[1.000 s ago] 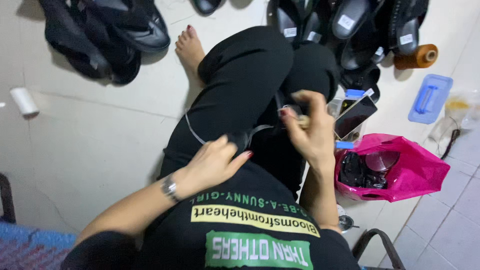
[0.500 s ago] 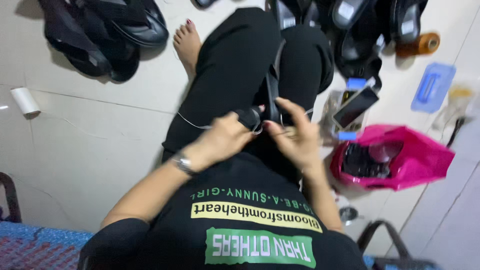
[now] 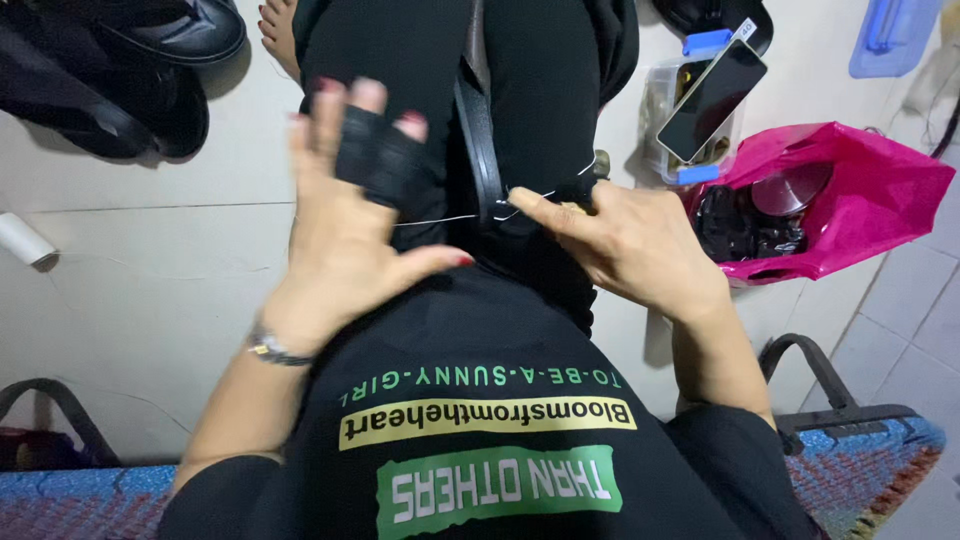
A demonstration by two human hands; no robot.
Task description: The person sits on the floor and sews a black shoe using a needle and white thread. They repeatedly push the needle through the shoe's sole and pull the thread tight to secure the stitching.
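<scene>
Pale tiled floor (image 3: 130,300) across the left and lower right of the frame, grout lines faint. Black trousers (image 3: 540,90) down the centre, black shirt (image 3: 480,400) filling the bottom, with a yellow bar label and a green block label printed on it, both upside down from this view. Black shoes (image 3: 120,70) heaped at upper left, partly cut by the frame edge. Pink plastic bag (image 3: 860,200) at right, open, dark items and a round metal lid inside, hard to make out. Blue plastic box (image 3: 890,35) at upper right corner, cropped. Clear container (image 3: 665,110) with blue clips just left of the bag, a black phone (image 3: 712,98) lying tilted on top.

Left hand (image 3: 340,230) left of centre, fingers spread wide, a small black patch (image 3: 385,160) lying across the fingers, not clamped. Right hand (image 3: 630,245) right of centre, forefinger and thumb pinched on a thin pale thread (image 3: 440,220) at a black strap (image 3: 480,150) running down the lap. Thread stretched between the two hands; hands apart. Needle, if any, too small to tell. Wristwatch (image 3: 272,347) on the left wrist. White roll (image 3: 22,240) at far left, cut off.
</scene>
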